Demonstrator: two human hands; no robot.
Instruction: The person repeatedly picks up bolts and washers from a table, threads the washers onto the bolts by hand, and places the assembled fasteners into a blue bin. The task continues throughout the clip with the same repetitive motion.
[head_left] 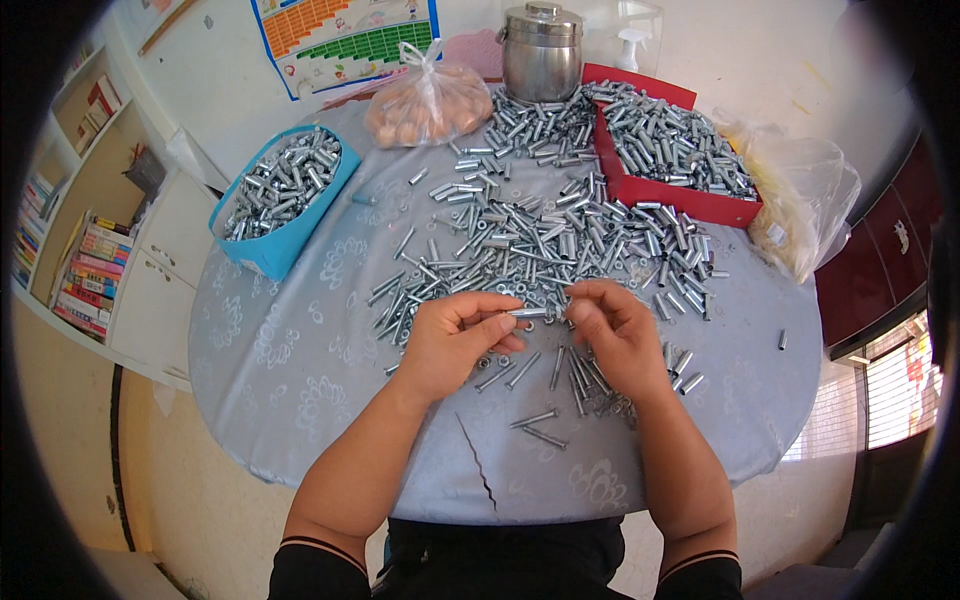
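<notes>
A: What is shown in the head view at the hands?
B: A metal sleeve (pixel 527 313) is pinched between thumb and fingers of the left hand (pixel 465 335), held roughly level above the near edge of a heap (pixel 540 240) of metal parts.
A: And the right hand (pixel 618 345)?
B: It is held just beside the sleeve's right end, its thumb and forefinger brought close together. Whether anything is gripped there, or the sleeve touched, cannot be told.
A: What is seen nearer the body?
B: Two loose bolts (pixel 545 438) are laid on the grey tablecloth (pixel 290 350), and a dark wavy strip (pixel 478 462) is seen to their left.
A: And farther off?
B: On the left, a blue bin (pixel 292 240) is filled with metal parts; on the right, more are contained in a red box (pixel 690 204). Behind the heap, a knotted clear bag (pixel 428 105) of brownish pieces is set to the left of a steel pot (pixel 542 58). Another clear bag (pixel 815 200) is placed beside the red box, with yellowish contents.
</notes>
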